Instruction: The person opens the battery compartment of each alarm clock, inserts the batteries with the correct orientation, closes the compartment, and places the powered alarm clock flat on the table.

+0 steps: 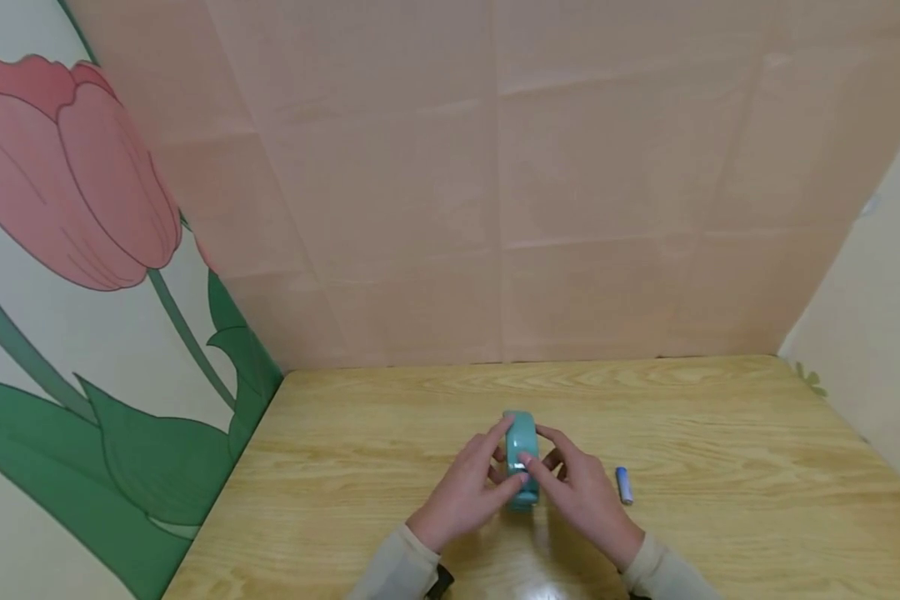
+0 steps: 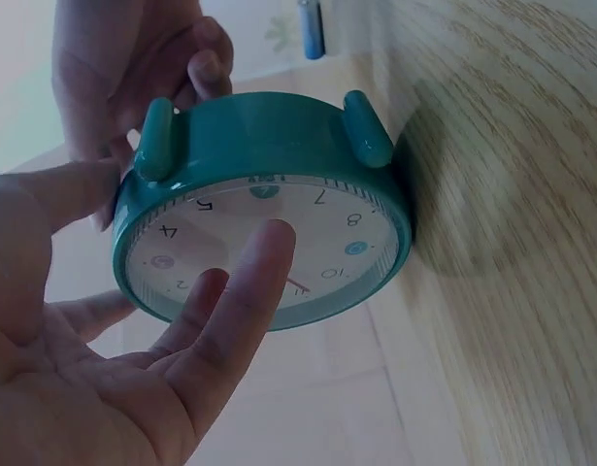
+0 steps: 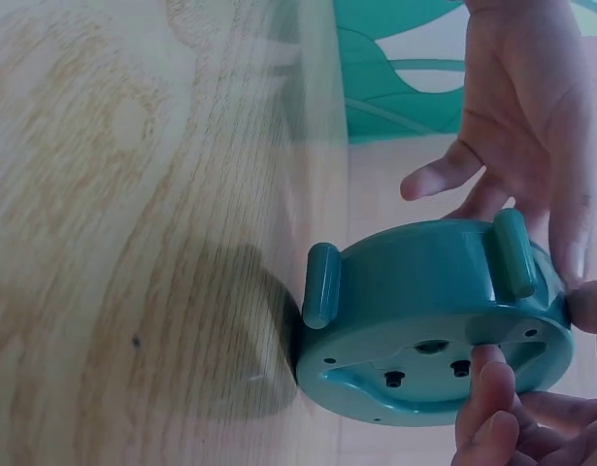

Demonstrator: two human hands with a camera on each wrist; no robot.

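Note:
A round teal alarm clock (image 1: 521, 450) stands on its rim on the table, between the two hands. My left hand (image 1: 468, 483) holds it from the left, thumb at the rim and fingers across the numbered dial (image 2: 249, 228) in the left wrist view. From the other side my right hand (image 1: 581, 492) grips it, thumb on the rim. The right wrist view shows a right fingertip (image 3: 487, 359) at the clock's back, beside small black knobs (image 3: 460, 369). Two stubby feet (image 3: 322, 284) stick out of the rim towards the wrist cameras.
A small blue battery (image 1: 624, 486) lies on the wood-grain table (image 1: 330, 500), right of the right hand. Behind the table hangs a creased pinkish sheet (image 1: 495, 208). A wall with a painted tulip (image 1: 75, 175) rises on the left, and a pale wall (image 1: 870, 333) on the right.

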